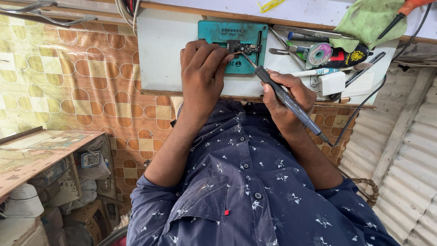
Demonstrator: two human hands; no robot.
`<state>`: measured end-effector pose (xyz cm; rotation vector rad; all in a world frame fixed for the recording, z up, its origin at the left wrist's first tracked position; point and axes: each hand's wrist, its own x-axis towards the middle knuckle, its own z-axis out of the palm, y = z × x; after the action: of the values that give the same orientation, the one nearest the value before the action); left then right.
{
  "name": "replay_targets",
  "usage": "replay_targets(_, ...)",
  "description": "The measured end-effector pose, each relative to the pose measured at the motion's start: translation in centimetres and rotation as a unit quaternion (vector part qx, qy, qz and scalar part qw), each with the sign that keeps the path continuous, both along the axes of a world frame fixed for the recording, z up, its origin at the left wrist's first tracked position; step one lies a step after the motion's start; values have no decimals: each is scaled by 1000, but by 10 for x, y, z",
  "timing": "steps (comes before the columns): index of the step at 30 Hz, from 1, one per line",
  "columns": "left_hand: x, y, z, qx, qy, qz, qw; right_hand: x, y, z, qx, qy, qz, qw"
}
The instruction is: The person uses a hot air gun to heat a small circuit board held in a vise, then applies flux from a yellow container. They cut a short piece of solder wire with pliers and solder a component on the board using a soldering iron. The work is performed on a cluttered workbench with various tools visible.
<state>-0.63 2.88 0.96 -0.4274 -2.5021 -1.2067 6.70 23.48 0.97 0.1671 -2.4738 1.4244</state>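
Note:
A teal repair mat point(214, 33) lies on the white work surface point(164, 50), and a small dark circuit part point(246, 48) sits clamped on it. My left hand point(202, 73) rests on the mat, fingertips pinching something thin right beside the part. My right hand point(287, 98) grips a dark soldering iron point(284, 96) like a pen. Its tip touches down next to the circuit part, and its cord trails off to the right. What my left fingers pinch is too small to tell.
Tweezers point(284, 45), a solder wick reel point(320, 53), a white adapter point(331, 83) and pens crowd the bench's right side. A green cloth point(371, 20) lies at the back right. A wooden cabinet point(41, 155) stands lower left; corrugated metal sheeting point(405, 150) runs along the right.

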Motion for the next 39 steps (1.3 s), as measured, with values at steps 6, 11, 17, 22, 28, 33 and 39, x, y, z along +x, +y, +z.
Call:
replay_targets(6,1,-1,1,6,-4,-2,1000,-1,0,-1,-3,6,0,1000)
replay_targets(11,1,-2,1,9,-4,-3,1000,-1,0,-1,-8,4,-1,1000)
replay_targets(17,1,-2,2,12,-4,-4,1000,-1,0,-1,1,9,-4,1000)
replay_targets(22,1,-3,1,13,-5,-4,1000,-2,-1,-1,-3,13,-1,1000)
replay_targets(28,2,-3,-1,15,-6,-3,1000,-2,-1,2,-7,-6,1,1000)
replay_targets(33,1,-3,-3,17,-5,-2,1000,-2,0,0,-1,-1,4,1000)
replay_targets(39,2,-4,-3,13,-10,-3,1000,-3,0,-3,-5,6,2,1000)
